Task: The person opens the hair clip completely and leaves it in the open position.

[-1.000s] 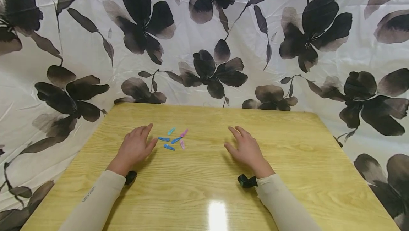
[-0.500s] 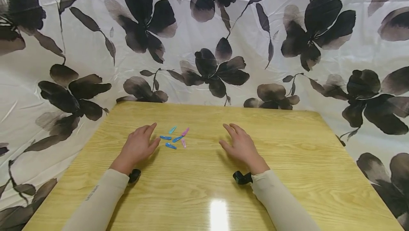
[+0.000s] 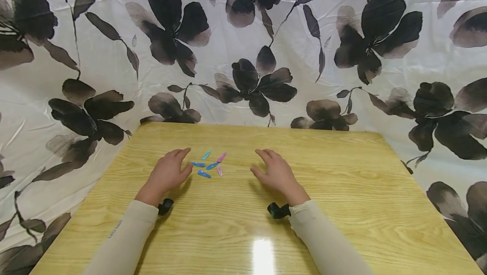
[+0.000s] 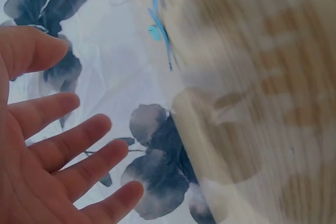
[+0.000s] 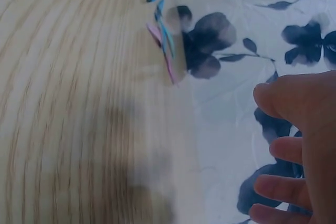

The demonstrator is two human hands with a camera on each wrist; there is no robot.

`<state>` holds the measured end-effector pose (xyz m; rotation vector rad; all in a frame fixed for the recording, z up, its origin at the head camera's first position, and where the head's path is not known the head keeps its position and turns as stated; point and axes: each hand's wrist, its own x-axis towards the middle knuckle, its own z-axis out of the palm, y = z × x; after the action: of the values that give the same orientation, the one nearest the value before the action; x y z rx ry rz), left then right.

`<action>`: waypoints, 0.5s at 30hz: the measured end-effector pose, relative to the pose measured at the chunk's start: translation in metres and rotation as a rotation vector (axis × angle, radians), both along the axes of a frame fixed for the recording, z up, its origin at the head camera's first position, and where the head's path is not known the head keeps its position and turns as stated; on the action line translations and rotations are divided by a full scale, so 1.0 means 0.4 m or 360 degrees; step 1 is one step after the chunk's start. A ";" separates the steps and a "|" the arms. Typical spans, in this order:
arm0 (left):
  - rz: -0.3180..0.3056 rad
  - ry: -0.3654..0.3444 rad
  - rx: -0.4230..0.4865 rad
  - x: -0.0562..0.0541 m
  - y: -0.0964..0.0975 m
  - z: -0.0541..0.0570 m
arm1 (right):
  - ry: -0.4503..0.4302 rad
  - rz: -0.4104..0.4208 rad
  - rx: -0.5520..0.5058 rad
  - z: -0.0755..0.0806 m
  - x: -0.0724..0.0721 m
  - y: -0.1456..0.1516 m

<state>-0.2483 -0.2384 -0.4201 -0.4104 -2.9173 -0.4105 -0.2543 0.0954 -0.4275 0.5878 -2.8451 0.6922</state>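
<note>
Several small snap hair clips lie loosely grouped on the table, left of its middle. Among them are a teal clip (image 3: 206,155), a magenta clip (image 3: 222,157), a pale pink clip (image 3: 219,171) and a blue clip (image 3: 204,174). Just left of the group is my left hand (image 3: 169,173), its fingertips close beside the nearest blue clip (image 3: 198,164). Fingers spread, it holds nothing in the left wrist view. My right hand (image 3: 277,174) hovers right of the clips with a gap between, its fingers (image 5: 283,190) extended and holding nothing.
A light wood-grain table (image 3: 228,232) spans the view, with a bright light reflection near the front. Behind and beside it hangs a white cloth (image 3: 312,63) printed with dark flowers. Each wrist bears a black camera (image 3: 279,211).
My right hand has moved left, nearer the clips. My left hand has shifted slightly to the right in view. The clips keep their arrangement.
</note>
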 end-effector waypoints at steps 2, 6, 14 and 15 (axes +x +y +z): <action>-0.0001 -0.0022 0.0018 -0.001 0.004 0.001 | -0.0007 0.0008 -0.0005 -0.001 -0.002 -0.008; -0.0011 -0.0057 0.0044 -0.005 0.011 0.001 | 0.0005 0.0025 -0.0034 -0.009 -0.006 -0.023; -0.0035 -0.0127 0.0085 -0.012 0.023 0.006 | -0.0005 0.0026 -0.0113 -0.016 -0.012 -0.062; -0.0041 -0.0141 0.0094 -0.013 0.025 0.007 | -0.0014 0.0031 -0.0125 -0.016 -0.012 -0.067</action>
<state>-0.2534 -0.2285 -0.4173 -0.4323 -2.9793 -0.5300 -0.2589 0.0687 -0.4339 0.6028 -2.8086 0.8077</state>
